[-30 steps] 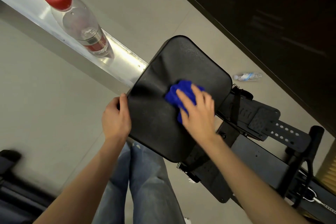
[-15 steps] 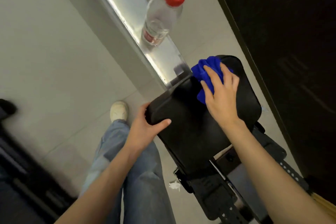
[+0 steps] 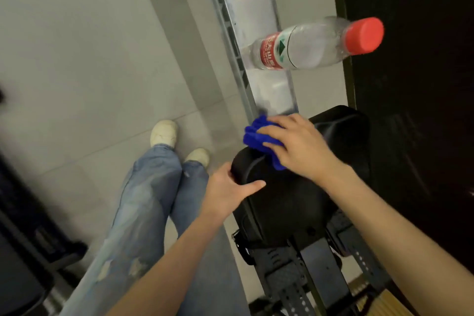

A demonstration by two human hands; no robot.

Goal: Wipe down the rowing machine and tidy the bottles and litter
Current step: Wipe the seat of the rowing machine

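Note:
The rowing machine's black padded seat [image 3: 289,202] sits on a silver rail [image 3: 256,7] that runs up the frame. My right hand [image 3: 300,146] presses a bunched blue cloth [image 3: 259,136] onto the seat's far left corner, fingers fairly straight over it. My left hand [image 3: 230,190] grips the seat's left edge, thumb lying on top. A clear plastic bottle with a red cap and red label [image 3: 315,43] stands on the rail beyond the seat.
Black footplates with strap holes [image 3: 289,282] lie below the seat. A dark wall [image 3: 415,84] runs along the right. My legs in jeans and pale shoes [image 3: 164,133] stand on the grey tiled floor left of the rail. Dark equipment [image 3: 23,251] sits at the lower left.
My right hand has swept the blue cloth from the seat's middle out to its far left corner by the rail. My left hand keeps its grip on the seat edge. The view has turned.

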